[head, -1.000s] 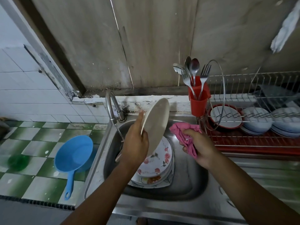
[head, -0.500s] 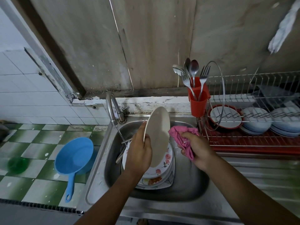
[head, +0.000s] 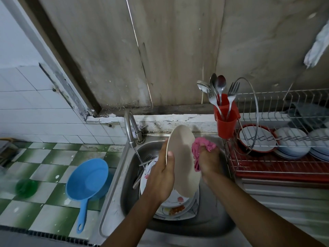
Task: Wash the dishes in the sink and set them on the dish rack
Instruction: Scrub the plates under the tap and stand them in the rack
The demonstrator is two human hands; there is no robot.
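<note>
My left hand [head: 161, 177] grips the rim of a cream plate [head: 183, 157], held on edge above the steel sink [head: 204, 221]. My right hand [head: 209, 163] clutches a pink cloth [head: 202, 146] and presses it against the plate's face. Under them lies a stack of flowered dirty plates [head: 175, 205] with food scraps, and several forks [head: 142, 168] lean at the stack's left. A thin stream of water runs from the tap [head: 130, 128] onto the stack. To the right stands the wire dish rack [head: 277, 157] on a red tray, holding stacked white plates [head: 293, 143].
A red cutlery holder [head: 226, 120] with spoons and forks hangs at the rack's left end. A blue plastic dipper [head: 88, 179] and a green object [head: 26, 188] lie on the green-and-white tiled counter on the left. A ribbed steel drainboard [head: 288, 198] lies right of the sink.
The plate has come lower and turned more upright over the sink. My right hand has moved left with the cloth, from beside the plate onto its face.
</note>
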